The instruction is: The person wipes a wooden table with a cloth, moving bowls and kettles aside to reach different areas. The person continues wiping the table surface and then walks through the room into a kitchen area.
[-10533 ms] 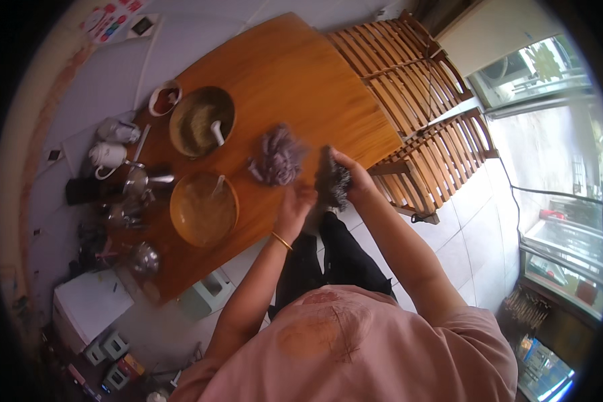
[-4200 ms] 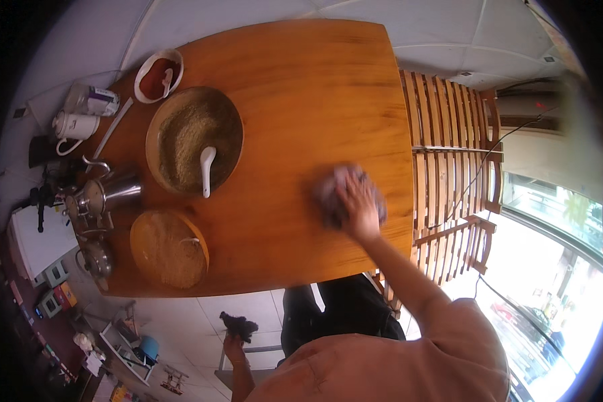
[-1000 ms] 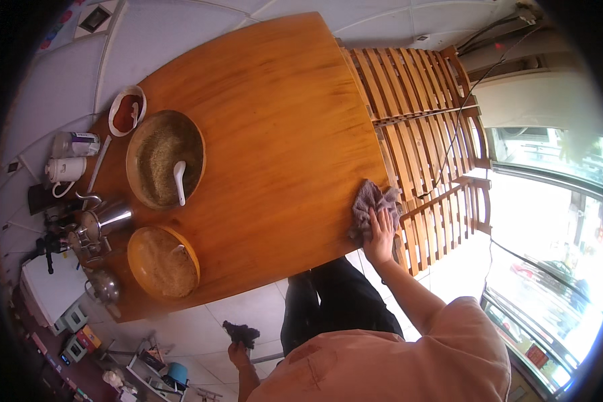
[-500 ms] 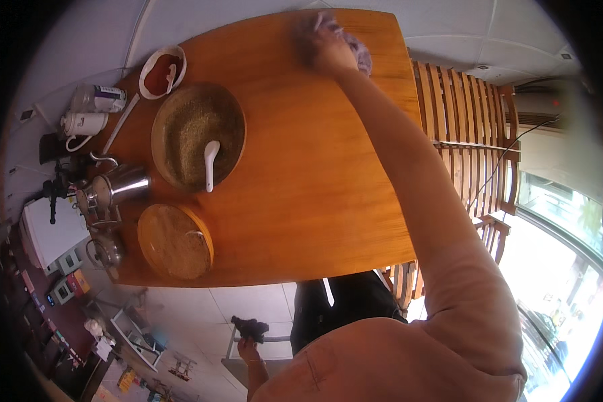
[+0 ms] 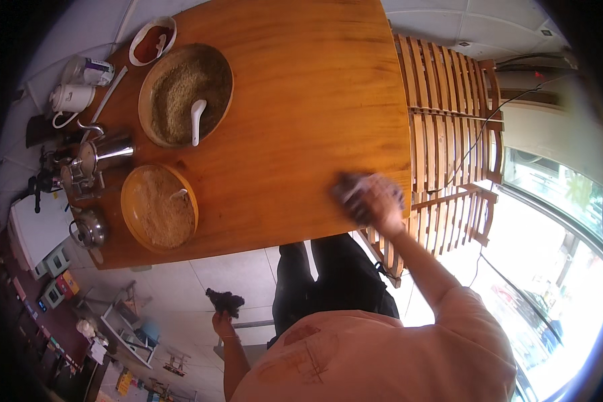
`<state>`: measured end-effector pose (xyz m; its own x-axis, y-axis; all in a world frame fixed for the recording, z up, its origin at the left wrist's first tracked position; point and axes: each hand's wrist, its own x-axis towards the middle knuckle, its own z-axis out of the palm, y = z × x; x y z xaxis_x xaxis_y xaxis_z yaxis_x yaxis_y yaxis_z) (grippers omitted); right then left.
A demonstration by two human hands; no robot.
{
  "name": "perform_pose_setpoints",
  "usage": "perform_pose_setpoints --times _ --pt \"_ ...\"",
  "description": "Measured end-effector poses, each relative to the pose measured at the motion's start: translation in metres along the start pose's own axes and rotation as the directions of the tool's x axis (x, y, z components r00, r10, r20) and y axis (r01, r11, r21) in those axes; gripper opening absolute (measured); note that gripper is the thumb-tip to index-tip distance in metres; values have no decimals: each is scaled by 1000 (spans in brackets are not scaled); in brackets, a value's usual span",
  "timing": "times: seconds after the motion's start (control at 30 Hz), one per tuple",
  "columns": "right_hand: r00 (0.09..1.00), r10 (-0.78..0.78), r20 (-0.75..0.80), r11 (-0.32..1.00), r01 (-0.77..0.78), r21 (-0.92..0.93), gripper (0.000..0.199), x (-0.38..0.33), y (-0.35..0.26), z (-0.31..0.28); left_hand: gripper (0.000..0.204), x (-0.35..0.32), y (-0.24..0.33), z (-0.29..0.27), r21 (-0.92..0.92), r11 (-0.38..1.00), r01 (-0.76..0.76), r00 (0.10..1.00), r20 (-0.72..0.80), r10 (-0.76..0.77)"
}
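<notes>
My right hand [image 5: 382, 209] presses a dark patterned cloth [image 5: 355, 195] onto the wooden table [image 5: 288, 100], close to its near right corner. Motion blurs both the hand and the cloth. Down at my left side, away from the table, my left hand [image 5: 224, 325] grips a crumpled dark cloth [image 5: 225, 301]. Several bowls stand on the table's left part. One is a large bowl of greenish grains [image 5: 181, 100] with a white spoon [image 5: 197, 122] in it. Nearer to me is a yellow bowl of light brown powder [image 5: 157, 208].
A white bowl with red powder [image 5: 152, 43] stands at the far left. Beside it are a clear jar [image 5: 90, 71], a white mug [image 5: 72, 98], a metal pot [image 5: 110, 153] and a small metal kettle [image 5: 89, 229]. Slatted wooden benches [image 5: 449, 110] line the table's right side.
My right hand has brought its cloth from the far edge to the near right corner of the table. The view has shifted slightly. My left hand still holds its dark cloth.
</notes>
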<state>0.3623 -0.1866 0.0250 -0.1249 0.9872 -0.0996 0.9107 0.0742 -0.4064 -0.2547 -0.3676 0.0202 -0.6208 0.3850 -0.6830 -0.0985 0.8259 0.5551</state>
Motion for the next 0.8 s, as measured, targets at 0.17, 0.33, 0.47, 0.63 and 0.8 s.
perform_pose_setpoints --times 0.17,0.33,0.47,0.63,0.8 --pt "888 306 -343 940 -339 -40 65 219 117 -47 22 -15 0 -1 55 996 71 995 60 -74" --pt "870 224 -440 936 -318 -152 51 386 141 -50 20 -36 -19 10 -88 991 97 994 -39 -101" --pt "954 142 -265 966 -192 -174 61 334 58 -15 23 -28 -24 8 0 993 114 989 97 -113" --pt "998 1 -68 1000 -3 -26 56 110 -94 35 24 9 -8 -3 12 1000 -12 992 130 10" --pt "998 -19 64 998 15 64 71 -14 -82 27 22 19 11 -19 56 997 -62 993 108 56"
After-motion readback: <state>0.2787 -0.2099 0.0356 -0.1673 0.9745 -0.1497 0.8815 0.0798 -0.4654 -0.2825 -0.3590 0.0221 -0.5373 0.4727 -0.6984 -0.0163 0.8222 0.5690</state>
